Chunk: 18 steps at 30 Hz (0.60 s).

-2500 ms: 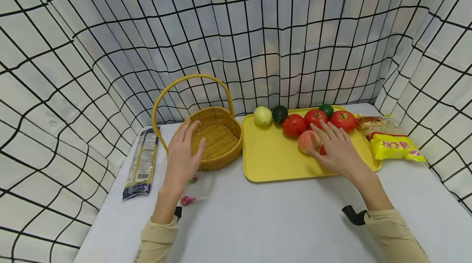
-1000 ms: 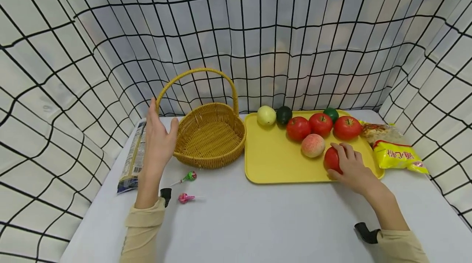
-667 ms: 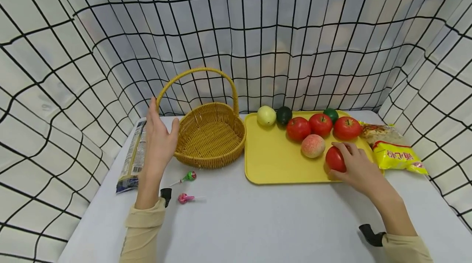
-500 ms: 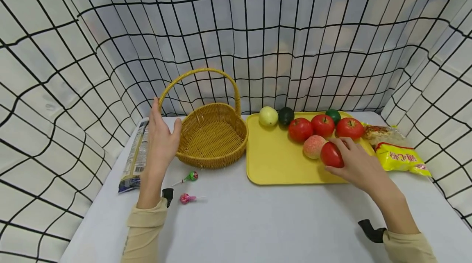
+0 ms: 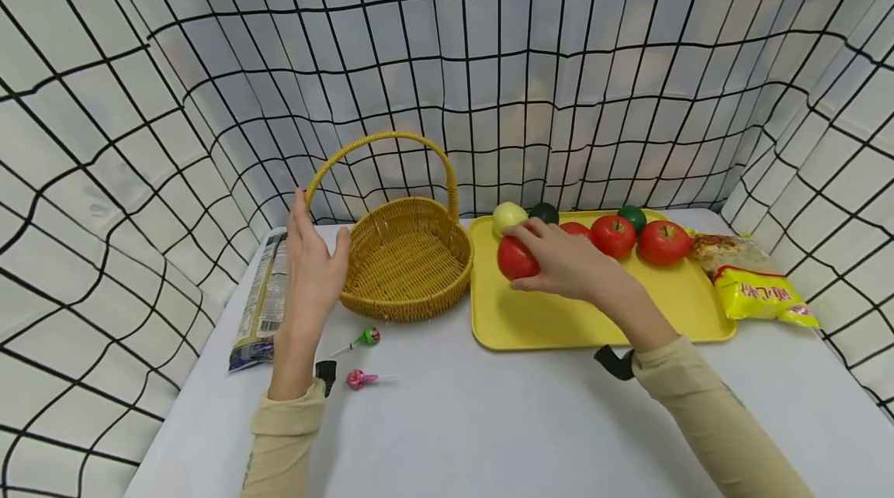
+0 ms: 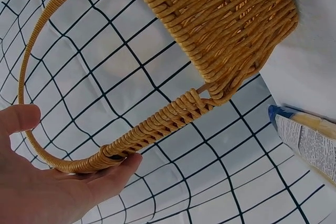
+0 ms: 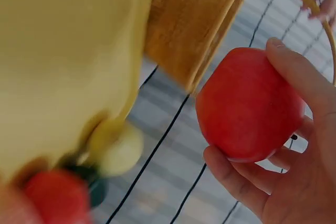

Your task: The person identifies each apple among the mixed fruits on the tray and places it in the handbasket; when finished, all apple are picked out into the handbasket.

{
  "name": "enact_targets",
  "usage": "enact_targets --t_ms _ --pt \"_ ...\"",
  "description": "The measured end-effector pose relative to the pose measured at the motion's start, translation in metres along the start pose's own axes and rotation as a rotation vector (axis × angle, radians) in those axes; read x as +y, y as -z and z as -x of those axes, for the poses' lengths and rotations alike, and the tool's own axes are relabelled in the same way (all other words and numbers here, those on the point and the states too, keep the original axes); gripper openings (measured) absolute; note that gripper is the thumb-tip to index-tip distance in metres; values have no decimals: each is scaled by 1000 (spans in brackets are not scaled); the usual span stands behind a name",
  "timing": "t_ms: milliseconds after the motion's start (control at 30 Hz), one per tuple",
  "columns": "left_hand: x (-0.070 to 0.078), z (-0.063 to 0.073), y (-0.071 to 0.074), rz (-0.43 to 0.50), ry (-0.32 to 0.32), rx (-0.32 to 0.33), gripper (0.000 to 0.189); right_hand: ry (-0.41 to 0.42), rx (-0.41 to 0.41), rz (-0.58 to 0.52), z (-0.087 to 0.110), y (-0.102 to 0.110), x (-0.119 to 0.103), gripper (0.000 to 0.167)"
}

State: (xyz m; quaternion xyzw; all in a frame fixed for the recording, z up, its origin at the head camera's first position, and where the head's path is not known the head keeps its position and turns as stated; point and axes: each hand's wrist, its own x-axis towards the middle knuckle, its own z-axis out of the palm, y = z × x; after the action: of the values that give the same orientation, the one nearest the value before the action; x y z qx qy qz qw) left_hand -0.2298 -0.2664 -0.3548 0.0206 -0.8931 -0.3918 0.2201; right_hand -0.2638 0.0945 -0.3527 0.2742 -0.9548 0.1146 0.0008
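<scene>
My right hand point(image 5: 569, 261) grips a smooth red apple point(image 5: 517, 257), thumb on one side and fingers round the other. In the head view it overlaps the left part of the yellow tray point(image 5: 503, 319); the right wrist view shows the apple point(image 7: 249, 106) up close. My left hand point(image 5: 314, 269) stands at the left of a wicker basket point(image 5: 405, 257). In the left wrist view, its extended fingers lie behind the basket's handle point(image 6: 157, 127), with the thumb spread apart. The basket's inside is bare woven wicker.
On the tray are tomatoes point(image 5: 663, 242), a pale green fruit point(image 5: 508, 216) and dark green ones point(image 5: 632, 217); my right arm covers the peach. A yellow food packet point(image 5: 757, 295) lies at right, another packet point(image 5: 261, 304) at left. Lollipops point(image 5: 359, 379) lie in front of the basket.
My right hand reached down onto the apple, took hold of it, lifted it and carried it left across the tray. My left hand moved from in front of the basket to its handle.
</scene>
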Motion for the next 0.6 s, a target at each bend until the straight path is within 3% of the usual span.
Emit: enact_targets --t_ms 167,300,600 --pt "1 0 -1 -15 15 13 82 127 -83 27 -58 0 -46 77" --pt "1 0 0 -25 22 18 82 181 -159 57 -101 -6 -78 78" --pt "1 1 -1 -56 32 9 82 209 -296 116 -169 -28 -107 82"
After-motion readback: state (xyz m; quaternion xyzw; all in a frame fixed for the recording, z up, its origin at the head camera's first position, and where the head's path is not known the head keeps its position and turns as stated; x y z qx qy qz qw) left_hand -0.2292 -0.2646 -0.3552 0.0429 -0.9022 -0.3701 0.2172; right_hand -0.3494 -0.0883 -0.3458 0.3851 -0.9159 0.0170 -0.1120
